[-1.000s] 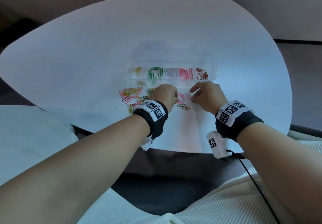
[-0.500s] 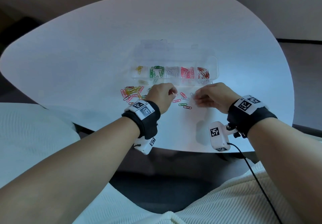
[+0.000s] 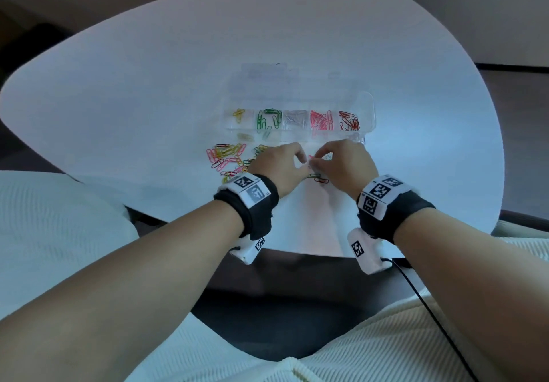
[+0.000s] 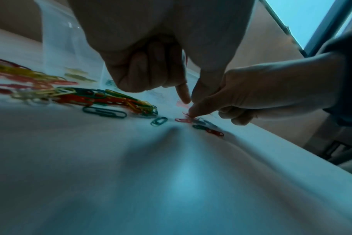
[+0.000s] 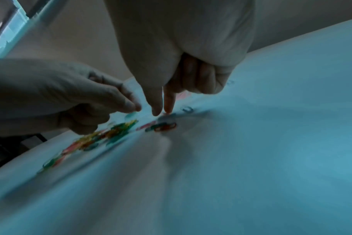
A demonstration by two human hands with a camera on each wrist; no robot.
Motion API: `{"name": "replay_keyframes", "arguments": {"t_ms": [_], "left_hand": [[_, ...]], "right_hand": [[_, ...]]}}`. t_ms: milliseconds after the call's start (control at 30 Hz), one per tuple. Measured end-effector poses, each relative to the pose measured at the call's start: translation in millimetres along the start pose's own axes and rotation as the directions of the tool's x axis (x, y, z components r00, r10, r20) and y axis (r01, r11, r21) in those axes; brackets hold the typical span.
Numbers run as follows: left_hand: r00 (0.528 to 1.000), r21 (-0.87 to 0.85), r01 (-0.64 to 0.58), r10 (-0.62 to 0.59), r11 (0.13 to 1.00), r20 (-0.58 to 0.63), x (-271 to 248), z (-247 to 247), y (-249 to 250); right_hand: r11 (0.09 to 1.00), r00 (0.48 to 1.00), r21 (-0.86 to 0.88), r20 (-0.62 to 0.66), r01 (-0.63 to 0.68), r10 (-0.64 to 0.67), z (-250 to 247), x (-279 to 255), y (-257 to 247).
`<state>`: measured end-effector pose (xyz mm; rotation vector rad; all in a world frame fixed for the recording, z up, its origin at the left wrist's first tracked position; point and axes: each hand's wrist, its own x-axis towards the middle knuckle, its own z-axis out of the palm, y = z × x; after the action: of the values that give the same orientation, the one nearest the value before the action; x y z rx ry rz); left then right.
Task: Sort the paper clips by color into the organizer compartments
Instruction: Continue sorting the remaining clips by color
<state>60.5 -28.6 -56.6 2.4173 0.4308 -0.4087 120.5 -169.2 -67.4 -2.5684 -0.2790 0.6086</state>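
Since a moment ago my two hands have drawn closer together, and my right hand (image 3: 346,166) has slid left until its fingertips nearly meet those of my left hand (image 3: 277,167) over the small scatter of clips in front of me.

The white table (image 3: 148,69) carries everything. On it, beyond my hands, lies the clear organizer (image 3: 368,105), its compartments in a row: from left to right yellow clips (image 3: 238,114), green clips (image 3: 269,118), pale silvery clips (image 3: 295,117), pink clips (image 3: 322,120) and red clips (image 3: 349,121). The nearer row of compartments holds only a few pale clips and is hard to read.

To the left of my left hand the unsorted pile (image 3: 227,157) of pink, yellow, green and red clips spreads on the table, touching the hand's outer edge.

My left hand hovers low, the outer fingers curled into the palm, index finger and thumb pointing down and close together; I cannot tell whether they hold anything. My right hand is curled the same way, and its thumb and index finger (image 4: 193,112) pinch at a pink clip (image 4: 183,120) lying on the table.

Just nearer me lie a green clip (image 4: 199,127) and a red clip (image 4: 215,132), end to end, with another green clip (image 4: 159,121) a little to the left.
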Motion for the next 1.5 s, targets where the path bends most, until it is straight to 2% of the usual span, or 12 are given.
{"name": "replay_keyframes", "arguments": {"t_ms": [100,233,467,600,800,900,967,1033,1133,1233,1400,1500], "left_hand": [[0.998,0.153,-0.063,0.057,0.986,0.041,5,7,-4],[0.995,0.214,-0.099,0.093,0.972,0.036,10,8,-2],[0.984,0.41,-0.172,0.143,0.896,0.102,13,4,-2],[0.965,0.505,-0.262,0.21,0.823,0.159,11,2,3],[0.988,0.317,-0.15,0.132,0.936,0.078,6,2,4],[0.996,-0.075,-0.064,0.069,0.995,0.061,5,2,7],[0.999,-0.399,-0.027,0.036,0.917,0.015,5,0,10],[0.999,-0.528,-0.042,0.029,0.848,-0.033,4,-5,17],[0.995,-0.56,-0.093,0.054,0.823,-0.087,6,-20,31],[0.998,-0.663,-0.051,0.012,0.747,-0.063,18,-33,42],[0.999,-0.516,0.0,-0.022,0.857,-0.036,38,-48,51],[0.998,-0.406,0.056,-0.054,0.912,0.015,47,-56,61]], "right_hand": [[0.998,1.0,-0.066,-0.003,0.017,-0.017,2,0,-2],[0.998,1.0,-0.057,-0.001,0.016,-0.016,0,0,-3],[0.99,0.983,0.139,0.179,0.007,-0.032,-37,1,-17],[0.915,0.961,0.385,0.277,-0.118,0.007,-68,-8,-34],[0.637,0.965,0.744,0.261,-0.199,-0.003,-101,-18,-48],[0.48,0.948,0.84,0.315,-0.253,-0.05,-105,-17,-47],[0.363,0.939,0.885,0.337,-0.291,-0.068,-106,-14,-47],[0.286,0.945,0.909,0.325,-0.303,-0.035,-103,-8,-46],[0.277,0.947,0.906,0.302,-0.321,0.109,-95,-1,-44],[0.273,0.917,0.882,0.332,-0.385,0.222,-87,3,-41],[0.13,0.899,0.903,0.375,-0.41,0.228,-86,12,-37],[0.155,0.889,0.877,0.435,-0.454,0.144,-88,13,-36]]}}
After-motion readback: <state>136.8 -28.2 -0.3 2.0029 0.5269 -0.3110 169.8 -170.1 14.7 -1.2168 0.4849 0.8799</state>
